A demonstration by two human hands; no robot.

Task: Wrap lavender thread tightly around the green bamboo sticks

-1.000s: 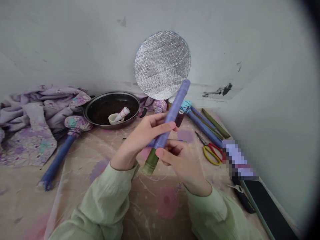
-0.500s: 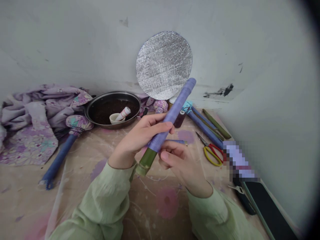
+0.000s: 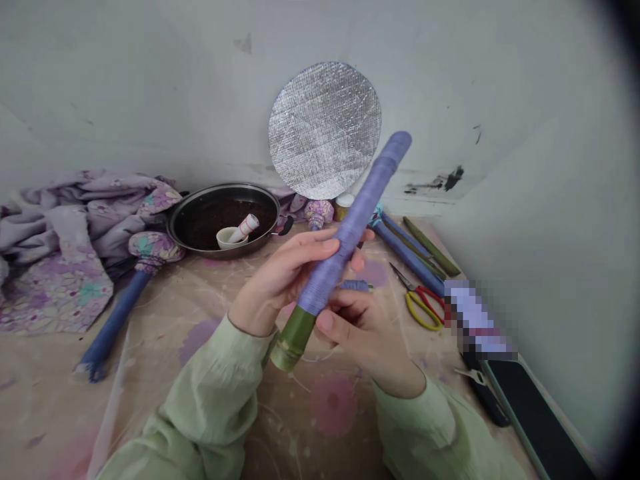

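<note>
A bamboo stick (image 3: 361,212) wound with purple thread slants up to the right before me, its green lower end (image 3: 296,333) bare. My left hand (image 3: 295,267) is closed around its middle, thumb on top of the winding. My right hand (image 3: 357,328) is at the lower edge of the winding, thumb and curled fingers pressed together there; what they pinch is too small to make out. Behind it, a spool of purple thread (image 3: 356,285) lies on the table, partly hidden.
Red-and-yellow scissors (image 3: 424,307), green bamboo pieces (image 3: 433,248) and a phone (image 3: 537,420) lie on the right. A dark pan (image 3: 200,207) holds a white cup (image 3: 233,238). Floral cloth (image 3: 60,253) and a blue-handled stick (image 3: 117,320) are left. A silver disc (image 3: 325,130) leans on the wall.
The wound stick has come nearer, its upper end now further up and to the right. My left thumb rests differently on it; the right hand remains beside the lower winding.
</note>
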